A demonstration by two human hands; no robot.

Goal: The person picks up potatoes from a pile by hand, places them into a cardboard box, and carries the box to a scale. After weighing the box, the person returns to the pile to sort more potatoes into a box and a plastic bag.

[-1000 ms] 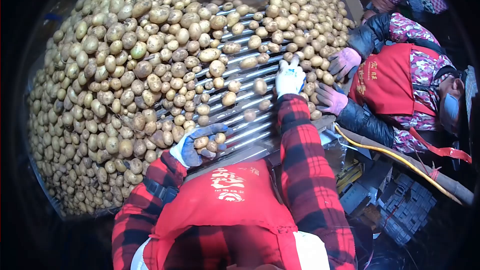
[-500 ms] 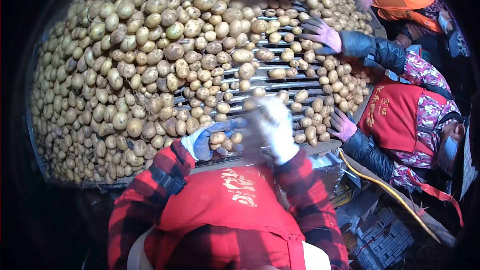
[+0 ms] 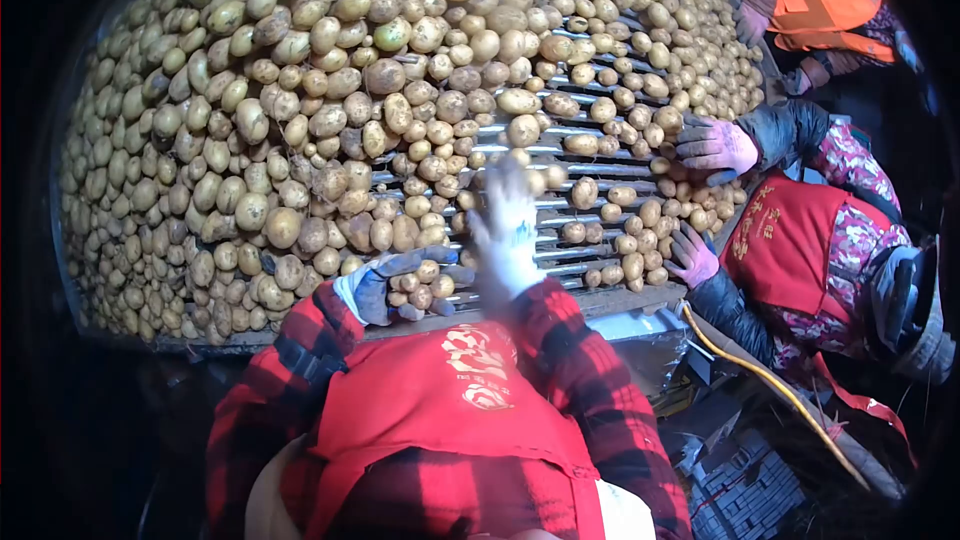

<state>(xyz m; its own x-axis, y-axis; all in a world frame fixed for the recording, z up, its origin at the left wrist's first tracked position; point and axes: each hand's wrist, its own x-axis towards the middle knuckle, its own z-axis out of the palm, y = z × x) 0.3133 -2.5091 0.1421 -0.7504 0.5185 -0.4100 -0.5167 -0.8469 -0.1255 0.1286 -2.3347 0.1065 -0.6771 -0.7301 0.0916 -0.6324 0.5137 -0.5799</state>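
My left hand (image 3: pixel 378 288), in a blue and white glove, curls around several small potatoes (image 3: pixel 420 290) near the front edge of the sorting bed. Beside it, my right hand (image 3: pixel 512 240) in a white glove reaches forward over the metal slats (image 3: pixel 560 210). Motion blurs its fingertips, but the fingers look stretched out with the thumb apart, and no potato shows in it. Loose potatoes (image 3: pixel 585 193) lie on the slats just right of that hand.
A large potato heap (image 3: pixel 250 120) covers the left and back. At right, a co-worker in a red vest (image 3: pixel 785 235) has both pink-gloved hands (image 3: pixel 718 148) at the potatoes. Another person wears an orange vest (image 3: pixel 825 2). A yellow hose (image 3: pixel 770 380) runs down the right side.
My right hand has moved forward and left, away from my body and over the slats. My left hand still cups small potatoes. The blue-gloved hand at the top has left the view.
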